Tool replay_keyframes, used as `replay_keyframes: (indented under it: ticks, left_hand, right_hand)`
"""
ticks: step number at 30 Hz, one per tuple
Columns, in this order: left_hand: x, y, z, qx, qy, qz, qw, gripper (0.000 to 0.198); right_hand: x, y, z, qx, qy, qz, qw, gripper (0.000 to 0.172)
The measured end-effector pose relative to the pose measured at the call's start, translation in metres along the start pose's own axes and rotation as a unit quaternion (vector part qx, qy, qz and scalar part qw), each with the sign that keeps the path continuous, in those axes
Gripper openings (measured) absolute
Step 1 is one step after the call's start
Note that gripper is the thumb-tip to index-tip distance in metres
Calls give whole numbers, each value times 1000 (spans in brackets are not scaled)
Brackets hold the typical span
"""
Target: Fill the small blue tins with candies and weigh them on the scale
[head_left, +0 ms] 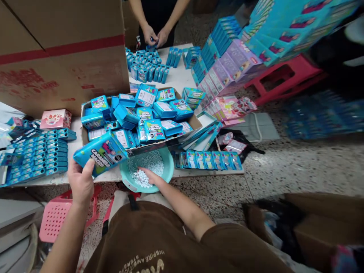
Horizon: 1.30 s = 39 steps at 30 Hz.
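While the left grip point(81, 181) clamped the blue carton point(100, 153) left of the basin point(170, 167) | right grip point(148, 176) dipped into pale pieces point(156, 161), closure untellable | carton seemed light, crushable; narrow edges suited holding

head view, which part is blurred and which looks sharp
In the head view, the blue box in the left hand looks fairly crisp, its large lettering readable; in the same view, the blue packs at far right are smeared and dim.

Packing workshop: stacked candy boxes point(40, 155), tub point(168, 167) of loose pellets point(153, 161), tall carton point(64, 81), co-worker point(157, 17).
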State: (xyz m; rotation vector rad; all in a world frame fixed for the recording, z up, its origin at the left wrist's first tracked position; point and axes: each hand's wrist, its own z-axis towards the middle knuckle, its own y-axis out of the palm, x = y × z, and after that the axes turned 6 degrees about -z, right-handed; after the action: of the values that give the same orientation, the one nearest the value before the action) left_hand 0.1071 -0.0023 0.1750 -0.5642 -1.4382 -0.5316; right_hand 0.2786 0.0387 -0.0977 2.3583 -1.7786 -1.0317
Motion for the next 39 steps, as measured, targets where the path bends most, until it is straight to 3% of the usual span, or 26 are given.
replay_keyframes:
  ticks: [2,5,7,10,13,17,20,26,33,39]
  left_hand:
    - [-18,2,-24,-33,-160,-76,984,49]
    - [-56,4,-56,-84,-351,-136,923,55]
    - [-83,5,-73,-114,-412,-147,892,59]
    - [-122,7,-90,-163,-439,-132,874,67]
    - [-156,10,-99,-186,-406,-73,892,64]
    - [-190,14,-104,-239,-243,67,938,54]
    - [-201,19,-104,-306,-141,177,925,47]
    - [-200,27,-108,-377,-20,221,899,39]
    - [-184,30,-105,-391,64,253,883,53]
    - [-173,33,-100,-384,63,263,883,51]
  right_hand:
    - [-5,-11,-3,-35,28,66,997,28]
    - [-11,-32,-11,-42,24,154,987,28]
    - [-14,-44,-20,-33,5,203,979,27]
    - [-19,-56,-34,-19,-24,253,967,27]
    - [-27,-61,-49,-27,-49,312,948,28]
    - [-41,-58,-65,-40,-77,374,923,27]
    - [-53,-53,-73,-26,-101,381,919,26]
    - [-67,-39,-86,-12,-143,394,908,26]
    - [-75,-19,-95,7,-166,396,903,26]
    - [-80,-7,-96,23,-229,354,907,32]
